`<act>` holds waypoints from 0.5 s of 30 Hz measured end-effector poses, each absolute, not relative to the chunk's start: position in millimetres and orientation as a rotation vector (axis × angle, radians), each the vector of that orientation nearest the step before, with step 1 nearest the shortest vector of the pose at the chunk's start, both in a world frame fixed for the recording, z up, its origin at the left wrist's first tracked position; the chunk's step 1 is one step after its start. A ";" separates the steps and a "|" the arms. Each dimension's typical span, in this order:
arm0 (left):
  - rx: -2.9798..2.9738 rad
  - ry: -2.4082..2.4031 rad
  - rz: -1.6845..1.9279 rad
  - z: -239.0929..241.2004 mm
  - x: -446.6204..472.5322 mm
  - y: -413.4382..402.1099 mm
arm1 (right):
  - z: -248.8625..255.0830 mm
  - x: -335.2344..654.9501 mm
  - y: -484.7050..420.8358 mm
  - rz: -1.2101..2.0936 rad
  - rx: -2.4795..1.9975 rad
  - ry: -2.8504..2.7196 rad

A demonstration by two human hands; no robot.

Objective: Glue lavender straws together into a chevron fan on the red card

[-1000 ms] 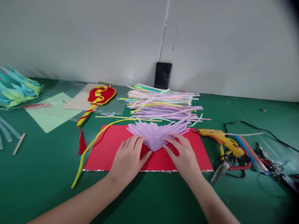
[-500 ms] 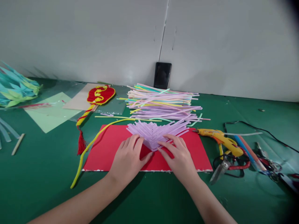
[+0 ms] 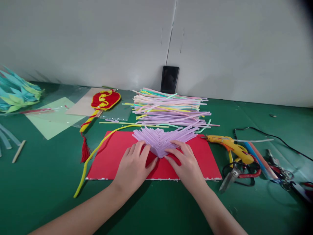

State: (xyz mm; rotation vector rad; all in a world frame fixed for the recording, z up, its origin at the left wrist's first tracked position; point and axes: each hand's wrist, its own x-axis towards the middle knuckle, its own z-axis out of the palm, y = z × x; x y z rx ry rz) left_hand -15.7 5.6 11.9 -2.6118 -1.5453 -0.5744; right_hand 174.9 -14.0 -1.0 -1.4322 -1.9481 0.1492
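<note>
A chevron-shaped weave of purple straws [image 3: 160, 143] lies on a red sheet [image 3: 105, 155] with its point toward me. My left hand [image 3: 134, 163] is at the weave's left edge, its fingers curled onto the strips and its thumb near the point. Along the right edge my right hand [image 3: 186, 160] presses with bent fingers, thumb and fingertips close to the point. Both hands partly cover the lower edges of the weave. Behind it, a heap of loose pastel straws [image 3: 171, 107] reaches almost to the weave's upper ends.
To the right lie a yellow glue gun [image 3: 230, 145], scissors [image 3: 231, 179] and a dark cord [image 3: 266, 133]. A red fan-shaped piece with a tassel [image 3: 106, 99] and a yellow fuzzy stem [image 3: 85, 166] are left. A phone [image 3: 170, 79] leans against the wall.
My left thumb has drawn slightly left from the weave's point. The outer strip under my right hand now lies closer against the others. Everything else stays in place.
</note>
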 end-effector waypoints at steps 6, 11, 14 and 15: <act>-2.633 -1.539 -0.573 11.6 -16.5 6.1 | -2.7 175.6 -13.4 0.133 -1.429 -1.957; -2.647 -1.570 -0.574 11.4 -16.0 5.1 | -2.2 175.6 -13.3 0.141 -1.441 -1.948; -2.651 -1.575 -0.576 12.2 -16.3 4.9 | -1.4 175.3 -13.4 0.131 -1.440 -1.952; -2.653 -1.573 -0.580 12.5 -16.4 5.0 | -1.1 175.2 -13.3 0.126 -1.440 -1.953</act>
